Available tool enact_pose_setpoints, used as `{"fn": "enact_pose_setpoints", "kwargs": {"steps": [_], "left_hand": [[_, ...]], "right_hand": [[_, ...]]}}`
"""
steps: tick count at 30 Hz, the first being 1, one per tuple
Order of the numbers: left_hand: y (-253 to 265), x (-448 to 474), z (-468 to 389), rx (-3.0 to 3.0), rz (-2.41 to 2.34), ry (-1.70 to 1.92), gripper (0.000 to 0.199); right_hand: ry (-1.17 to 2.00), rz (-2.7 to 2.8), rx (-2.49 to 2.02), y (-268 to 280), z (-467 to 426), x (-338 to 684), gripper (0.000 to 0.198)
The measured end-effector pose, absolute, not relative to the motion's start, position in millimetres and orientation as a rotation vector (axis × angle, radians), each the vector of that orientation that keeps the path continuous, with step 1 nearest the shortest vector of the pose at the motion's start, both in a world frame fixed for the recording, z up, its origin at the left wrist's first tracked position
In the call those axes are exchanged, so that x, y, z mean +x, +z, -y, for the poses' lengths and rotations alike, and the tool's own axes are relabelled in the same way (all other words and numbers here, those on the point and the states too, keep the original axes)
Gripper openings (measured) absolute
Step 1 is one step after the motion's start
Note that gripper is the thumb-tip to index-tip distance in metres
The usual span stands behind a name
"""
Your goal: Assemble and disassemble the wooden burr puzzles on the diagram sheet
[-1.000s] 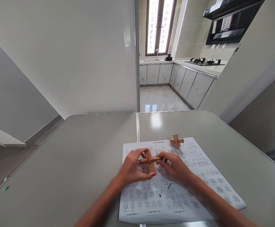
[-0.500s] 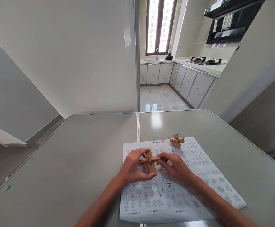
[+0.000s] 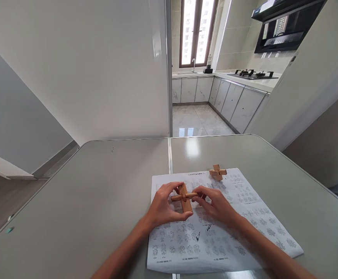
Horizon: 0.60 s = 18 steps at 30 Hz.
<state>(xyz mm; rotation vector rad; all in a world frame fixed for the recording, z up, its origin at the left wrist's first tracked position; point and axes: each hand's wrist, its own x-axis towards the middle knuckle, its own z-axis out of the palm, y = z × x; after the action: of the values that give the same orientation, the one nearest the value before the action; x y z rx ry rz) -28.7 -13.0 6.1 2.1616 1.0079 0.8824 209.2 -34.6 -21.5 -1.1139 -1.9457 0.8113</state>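
Note:
My left hand (image 3: 167, 203) grips a wooden interlocking puzzle (image 3: 187, 205) by the two ends of its wide flat piece, thumb at the near end and fingers at the far end. A thinner wooden stick crosses that piece. My right hand (image 3: 213, 201) pinches the right end of this stick between thumb and fingers. Both hands are just above a printed instruction sheet (image 3: 192, 254) covered in small line diagrams. A second wooden puzzle (image 3: 217, 173), cross-shaped, sits at the sheet's far edge.
The sheet lies on a grey-green table (image 3: 105, 186) with a pale seam down its middle. A small green object (image 3: 9, 230) is near the left edge. Beyond the table are a white wall and a kitchen with a stove (image 3: 253, 74).
Almost nothing differs. The puzzle in my hands has tilted very slightly, and both hands keep their grip.

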Motion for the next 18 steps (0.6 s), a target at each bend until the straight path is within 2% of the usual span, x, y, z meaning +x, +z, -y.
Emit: {"fn": "enact_pose_setpoints", "kwargs": {"steps": [18], "left_hand": [[6.9, -29.8, 13.5, 2.105, -1.001, 0.87, 0.082]], "right_hand": [[0.809, 1.938, -1.083, -21.8, 38.4, 207.2, 0.02]]}}
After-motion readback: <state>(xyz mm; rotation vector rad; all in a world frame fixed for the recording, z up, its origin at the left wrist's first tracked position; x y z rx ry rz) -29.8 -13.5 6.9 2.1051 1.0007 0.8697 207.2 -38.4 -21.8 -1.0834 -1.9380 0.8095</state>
